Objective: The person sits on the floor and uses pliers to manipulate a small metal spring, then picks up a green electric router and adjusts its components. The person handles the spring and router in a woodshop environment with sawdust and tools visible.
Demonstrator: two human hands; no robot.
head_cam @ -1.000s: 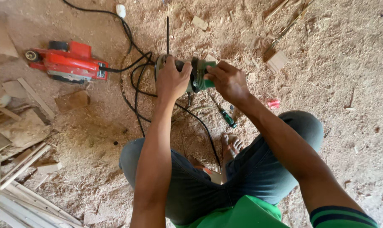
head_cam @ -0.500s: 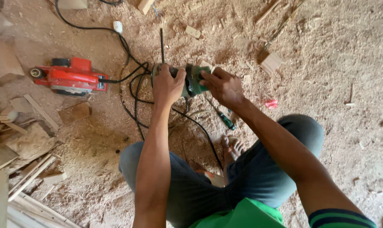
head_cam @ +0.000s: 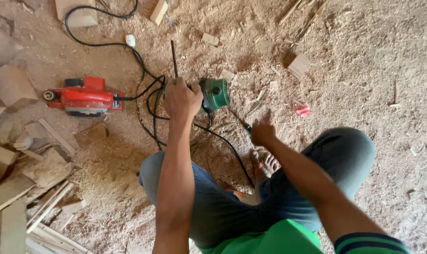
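I sit on a sawdust floor with my knees bent. My left hand grips the side of a green and grey electric power tool that rests on the ground in front of me. A thin dark rod sticks out beyond that hand. My right hand is down by my bare foot, closed around the handle of a dark screwdriver whose shaft points toward the tool.
A red electric planer lies to the left, its black cable looping past a white plug. Wood offcuts and strips pile at the left. Small wood blocks and a red scrap lie at the right.
My right hand has left the green tool and dropped back to the screwdriver near my foot. The left hand stays on the tool. The view has shifted slightly.
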